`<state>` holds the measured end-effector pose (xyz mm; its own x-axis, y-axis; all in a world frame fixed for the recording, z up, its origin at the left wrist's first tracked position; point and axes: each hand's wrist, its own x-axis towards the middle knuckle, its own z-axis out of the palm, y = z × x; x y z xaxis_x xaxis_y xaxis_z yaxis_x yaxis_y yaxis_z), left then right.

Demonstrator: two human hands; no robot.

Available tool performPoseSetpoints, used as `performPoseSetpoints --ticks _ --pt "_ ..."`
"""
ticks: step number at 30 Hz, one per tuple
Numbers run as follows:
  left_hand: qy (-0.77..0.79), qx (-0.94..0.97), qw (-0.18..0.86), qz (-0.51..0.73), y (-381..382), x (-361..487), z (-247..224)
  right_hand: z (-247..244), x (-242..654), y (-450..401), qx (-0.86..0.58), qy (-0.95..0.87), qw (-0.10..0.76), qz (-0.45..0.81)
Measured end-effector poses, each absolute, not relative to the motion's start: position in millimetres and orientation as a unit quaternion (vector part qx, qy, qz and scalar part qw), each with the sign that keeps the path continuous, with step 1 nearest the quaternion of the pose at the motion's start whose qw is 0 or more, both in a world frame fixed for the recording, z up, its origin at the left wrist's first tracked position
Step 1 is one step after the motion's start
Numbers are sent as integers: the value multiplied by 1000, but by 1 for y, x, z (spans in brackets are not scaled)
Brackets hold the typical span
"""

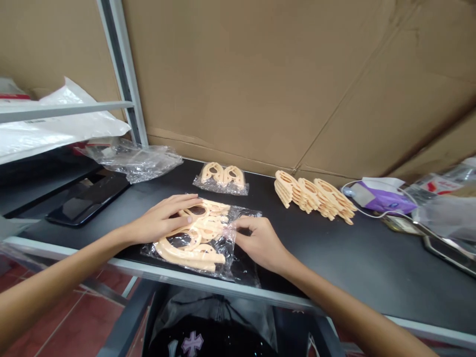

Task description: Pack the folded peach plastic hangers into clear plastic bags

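A clear plastic bag [241,258] lies at the table's front edge with cream, curved flat pieces [189,255] inside it. My left hand [165,218] rests on the bag's left part, fingers spread over the pieces. At the right side of the bag, my right hand [258,240] pinches the plastic between thumb and fingers. Behind them sits a smaller clear bag [222,179] holding two similar cream pieces. Stacks of loose cream pieces [312,196] stand to the right of it.
Crumpled clear plastic [137,158] and a dark phone-like object [89,198] are at the left, beside a metal shelf [67,110]. A purple tissue pack [386,197], a white cable and plastic bags lie at the right. Cardboard [238,79] rises behind the black table [334,263].
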<state>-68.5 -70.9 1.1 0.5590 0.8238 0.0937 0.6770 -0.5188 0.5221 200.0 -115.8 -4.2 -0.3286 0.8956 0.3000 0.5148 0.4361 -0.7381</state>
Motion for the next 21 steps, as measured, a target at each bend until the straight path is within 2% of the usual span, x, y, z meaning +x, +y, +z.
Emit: performPoseSetpoints --ticks 5,9,13,16,21 --pt "441 850 229 175 -71 -70 3 1 215 -116 -431 -788 344 275" --pt "451 842 223 197 -69 -73 2 6 254 -100 -445 -805 364 145" --pt "443 861 113 223 -84 -67 8 0 292 -87 -437 -836 329 39" --pt "401 901 30 162 -109 -49 14 -7 297 -87 -406 -872 272 35" --pt "334 940 22 61 -132 -22 13 -8 287 -89 -326 -908 263 0"
